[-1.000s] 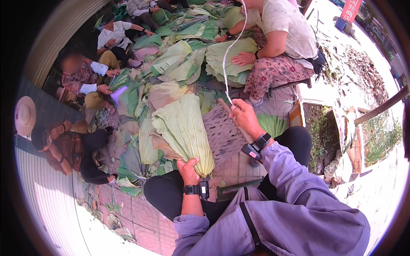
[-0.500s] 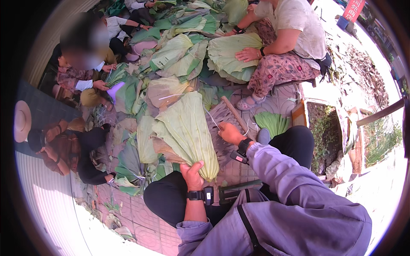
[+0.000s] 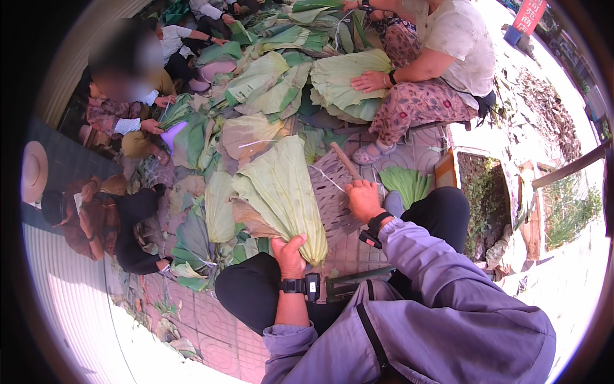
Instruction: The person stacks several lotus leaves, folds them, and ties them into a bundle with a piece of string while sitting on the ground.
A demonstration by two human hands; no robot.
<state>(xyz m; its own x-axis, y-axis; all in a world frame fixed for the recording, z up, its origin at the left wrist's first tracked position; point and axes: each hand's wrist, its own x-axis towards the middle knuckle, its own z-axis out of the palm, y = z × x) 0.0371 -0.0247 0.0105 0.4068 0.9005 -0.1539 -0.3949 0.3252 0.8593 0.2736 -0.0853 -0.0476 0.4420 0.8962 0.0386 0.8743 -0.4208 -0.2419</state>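
1. The left hand (image 3: 289,257) is gripping the narrow lower end of a pale green leaf bundle (image 3: 281,192), which is fanning out away from the wearer.
2. The right hand (image 3: 364,201) is pinching a white string (image 3: 327,177), which is crossing a grey woven panel (image 3: 329,203) beside the bundle.
3. At upper right, a seated co-worker (image 3: 457,54) is pressing one hand onto a leaf stack (image 3: 345,80).
4. At upper left, another person is holding a green bunch (image 3: 173,113).
5. A planter box (image 3: 443,174) is standing at right.

Pink paving (image 3: 220,329) beside a sunlit ribbed wall (image 3: 61,275)
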